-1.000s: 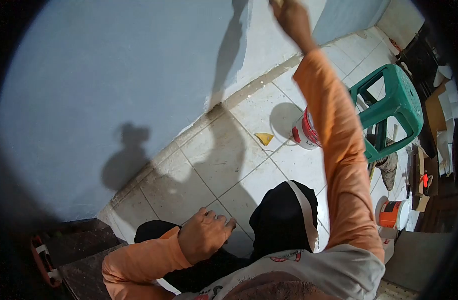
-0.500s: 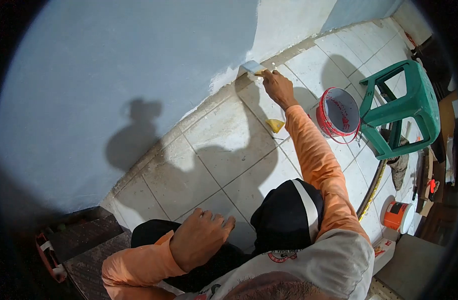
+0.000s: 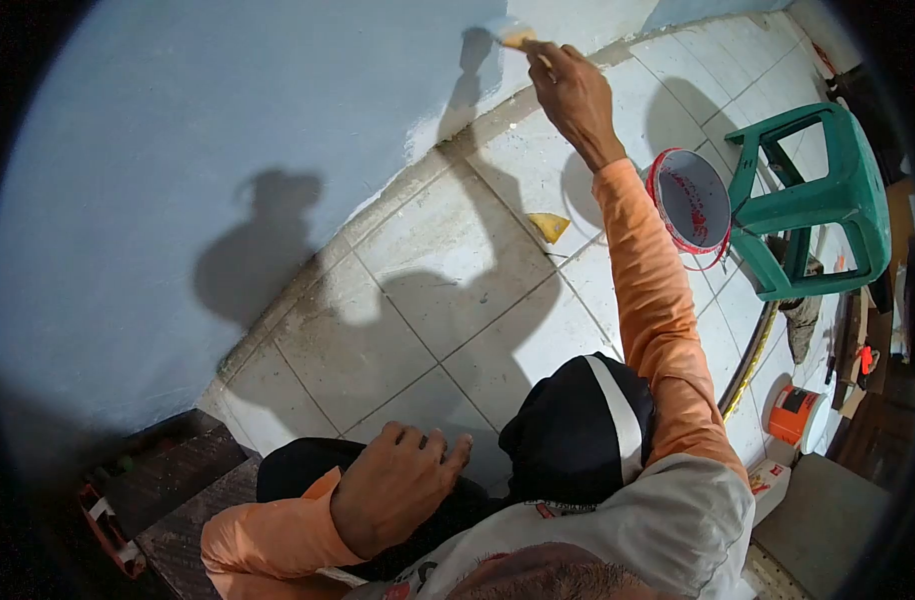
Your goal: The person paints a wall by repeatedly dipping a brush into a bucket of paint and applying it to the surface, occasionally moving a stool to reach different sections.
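My right hand [image 3: 578, 100] is closed around the handle of a paintbrush [image 3: 519, 38]. The brush's bristles are at the wall [image 3: 308, 100], by the border between its grey-blue paint and a white patch; motion blurs them. Over my bent knee rests my left hand [image 3: 403, 495], empty, its fingers loosely bent and apart. Right of my right forearm, a paint bucket [image 3: 690, 200] with a red rim stands on the tiles, grey paint coating its inside. A yellow wedge-shaped piece [image 3: 549, 227] lies on the floor left of that forearm.
A green plastic stool [image 3: 838, 205] stands beside the bucket. Farther right are an orange-and-white tub [image 3: 798, 418] and a yellow-edged strip [image 3: 750, 365]. Dark wooden furniture [image 3: 193, 500] occupies the lower left. White tiles [image 3: 428, 300] meet the wall along a dirty edge.
My right hand has moved the paintbrush up the wall, away from the floor edge. My left hand stays over the knee. The view has shifted slightly.
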`<state>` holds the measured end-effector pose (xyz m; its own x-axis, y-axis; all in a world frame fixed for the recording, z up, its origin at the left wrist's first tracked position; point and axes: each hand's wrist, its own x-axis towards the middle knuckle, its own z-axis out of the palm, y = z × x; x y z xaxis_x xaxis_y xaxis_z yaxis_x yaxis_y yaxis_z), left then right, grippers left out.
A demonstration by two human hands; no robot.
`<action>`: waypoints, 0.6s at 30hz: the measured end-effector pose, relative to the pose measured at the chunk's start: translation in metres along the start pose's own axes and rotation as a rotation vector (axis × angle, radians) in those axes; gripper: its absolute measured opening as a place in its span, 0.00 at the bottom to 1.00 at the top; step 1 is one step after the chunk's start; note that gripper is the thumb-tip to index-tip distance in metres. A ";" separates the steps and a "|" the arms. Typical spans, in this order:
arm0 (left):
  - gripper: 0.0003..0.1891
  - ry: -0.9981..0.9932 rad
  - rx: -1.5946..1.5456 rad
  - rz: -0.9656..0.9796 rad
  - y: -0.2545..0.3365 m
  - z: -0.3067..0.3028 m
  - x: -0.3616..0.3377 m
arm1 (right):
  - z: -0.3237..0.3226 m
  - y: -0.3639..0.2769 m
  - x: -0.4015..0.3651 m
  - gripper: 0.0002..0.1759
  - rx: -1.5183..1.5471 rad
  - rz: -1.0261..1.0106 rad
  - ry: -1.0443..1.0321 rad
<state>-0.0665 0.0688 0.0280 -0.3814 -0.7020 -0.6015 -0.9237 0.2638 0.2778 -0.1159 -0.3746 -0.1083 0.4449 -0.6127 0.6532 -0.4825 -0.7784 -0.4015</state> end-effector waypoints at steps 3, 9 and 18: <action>0.29 0.011 0.028 0.011 0.000 0.001 0.002 | 0.021 0.006 -0.032 0.13 0.044 -0.011 0.157; 0.30 -0.030 0.031 -0.007 0.001 -0.003 0.002 | 0.097 0.043 -0.102 0.14 -0.100 0.180 -0.345; 0.23 0.151 -0.048 0.064 -0.008 0.010 0.001 | -0.013 0.013 0.059 0.16 -0.238 0.036 -0.401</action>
<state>-0.0601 0.0733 0.0178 -0.4262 -0.7770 -0.4632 -0.8936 0.2820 0.3492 -0.1058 -0.4188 -0.0663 0.6585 -0.6795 0.3235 -0.6419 -0.7315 -0.2298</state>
